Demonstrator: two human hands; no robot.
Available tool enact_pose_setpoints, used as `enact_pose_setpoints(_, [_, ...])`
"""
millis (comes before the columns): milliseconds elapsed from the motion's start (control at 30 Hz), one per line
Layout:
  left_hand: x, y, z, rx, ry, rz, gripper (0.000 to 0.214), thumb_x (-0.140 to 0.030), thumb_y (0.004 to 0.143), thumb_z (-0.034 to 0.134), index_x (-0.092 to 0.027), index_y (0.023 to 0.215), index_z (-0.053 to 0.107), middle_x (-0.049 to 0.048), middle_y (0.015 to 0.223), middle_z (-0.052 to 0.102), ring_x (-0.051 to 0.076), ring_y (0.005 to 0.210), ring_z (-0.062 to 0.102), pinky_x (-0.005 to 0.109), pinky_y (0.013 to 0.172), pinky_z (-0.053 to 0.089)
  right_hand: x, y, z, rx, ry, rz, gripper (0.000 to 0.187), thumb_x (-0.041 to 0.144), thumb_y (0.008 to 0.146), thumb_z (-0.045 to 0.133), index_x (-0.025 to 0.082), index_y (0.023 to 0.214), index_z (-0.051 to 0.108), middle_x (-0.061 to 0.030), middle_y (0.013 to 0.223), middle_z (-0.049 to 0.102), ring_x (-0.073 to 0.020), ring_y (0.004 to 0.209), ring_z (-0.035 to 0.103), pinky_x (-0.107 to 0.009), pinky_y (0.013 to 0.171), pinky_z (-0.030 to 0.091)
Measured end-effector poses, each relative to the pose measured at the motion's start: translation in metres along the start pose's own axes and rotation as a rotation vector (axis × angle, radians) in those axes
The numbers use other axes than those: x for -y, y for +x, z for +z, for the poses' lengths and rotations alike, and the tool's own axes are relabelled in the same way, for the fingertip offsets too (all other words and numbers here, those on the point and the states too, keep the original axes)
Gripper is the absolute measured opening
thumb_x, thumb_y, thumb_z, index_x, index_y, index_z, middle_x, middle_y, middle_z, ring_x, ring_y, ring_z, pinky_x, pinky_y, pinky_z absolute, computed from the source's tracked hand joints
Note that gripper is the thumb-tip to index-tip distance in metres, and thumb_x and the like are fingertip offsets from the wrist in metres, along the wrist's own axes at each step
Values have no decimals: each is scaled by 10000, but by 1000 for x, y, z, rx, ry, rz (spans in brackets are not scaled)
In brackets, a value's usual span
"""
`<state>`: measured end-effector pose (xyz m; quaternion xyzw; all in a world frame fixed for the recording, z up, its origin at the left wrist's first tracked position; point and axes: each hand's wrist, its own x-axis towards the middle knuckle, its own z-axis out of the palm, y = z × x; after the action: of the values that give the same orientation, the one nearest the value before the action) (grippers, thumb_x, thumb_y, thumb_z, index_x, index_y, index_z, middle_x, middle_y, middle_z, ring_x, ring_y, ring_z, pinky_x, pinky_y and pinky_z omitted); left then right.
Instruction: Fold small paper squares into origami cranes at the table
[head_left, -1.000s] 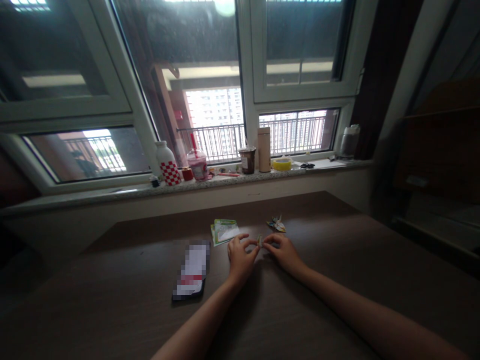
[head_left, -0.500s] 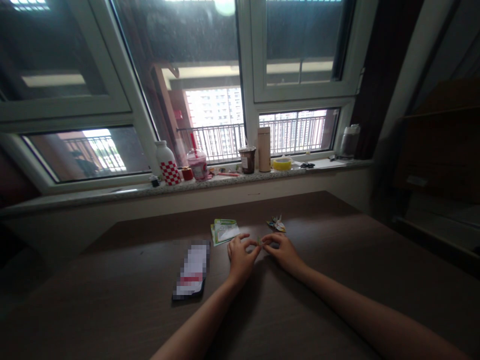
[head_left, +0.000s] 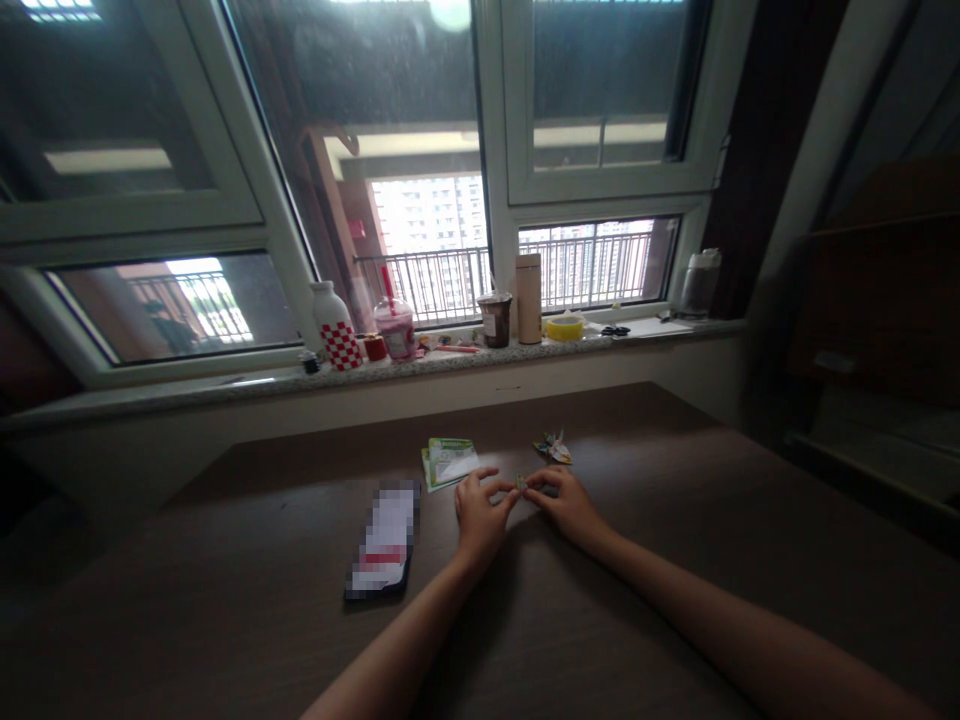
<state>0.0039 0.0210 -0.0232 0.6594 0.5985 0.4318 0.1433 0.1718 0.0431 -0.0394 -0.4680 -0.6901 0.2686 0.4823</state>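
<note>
Phone (head_left: 384,540) blocks L hand (head_left: 482,515) leftward; R tbl (head_left: 750,500) passable.

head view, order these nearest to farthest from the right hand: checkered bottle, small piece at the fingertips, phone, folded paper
1. small piece: at the fingertips of the right hand
2. folded paper: on the table, just beyond the hand
3. phone: on the table, to the left
4. checkered bottle: far left, on the windowsill

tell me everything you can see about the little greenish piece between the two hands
The little greenish piece is pale in part and might be paper; any folds or markings are too small to make out. It is between the fingertips of the left hand and the right hand. Whether it touches the brown table is unclear.
</note>
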Motion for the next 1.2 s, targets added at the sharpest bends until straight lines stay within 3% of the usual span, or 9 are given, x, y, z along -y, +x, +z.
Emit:
enact_pose_setpoints(233, [-1, 0, -1, 0, -19, 13, 85, -310, 752, 740, -254, 816, 748, 42, 1204, 628, 257, 1183, 502, 458, 1072, 339, 1, -2, 0, 49, -33, 8, 102, 284, 741, 711, 210, 786, 764, -61, 899, 679, -235, 958, 603, -371, 914, 443])
enact_pose_setpoints(333, [-3, -1, -2, -16, -32, 21, 11, -246, 743, 735, -240, 748, 730, 38, 1189, 628, 252, 1173, 505, 461, 1068, 345, 2, -3, 1, 53, -33, 21, 97, 274, 728, 726, 214, 790, 771, -70, 933, 665, -240, 980, 594, -380, 936, 434])
enact_pose_setpoints(500, [-6, -2, -3, -69, -46, -16, 84, -137, 715, 714, -218, 692, 718, 51, 1140, 604, 259, 1155, 494, 445, 1057, 368, 5, -5, 4, 78, -21, 14, 97, 285, 717, 747, 235, 795, 777, -75, 983, 651, -255, 1049, 573, -395, 979, 414])
enact_pose_setpoints(700, [-6, -1, -3, -47, -79, -19, 40, -229, 738, 733, -228, 774, 748, 59, 1167, 590, 268, 1180, 477, 463, 1076, 340, 1, -1, 2, 64, 5, 60, 115, 272, 693, 762, 206, 783, 786, -88, 961, 651, -251, 1026, 588, -375, 956, 427])
enact_pose_setpoints(967, [-11, -2, -6, -79, -82, -52, 94, -119, 708, 702, -205, 675, 721, 57, 1091, 575, 262, 1137, 490, 434, 1051, 366, 5, -5, 6, 83, -48, 59, 100, 298, 687, 778, 229, 759, 790, -96, 1031, 643, -269, 1089, 562, -403, 998, 398])
enact_pose_setpoints(1200, [-8, 0, -6, -117, -102, -35, 83, -249, 781, 687, -228, 747, 759, 67, 1137, 554, 270, 1175, 462, 452, 1087, 340, 5, -3, 3, 79, -53, 81, 135, 280, 692, 775, 220, 811, 791, -95, 1014, 657, -252, 1066, 577, -385, 985, 410])
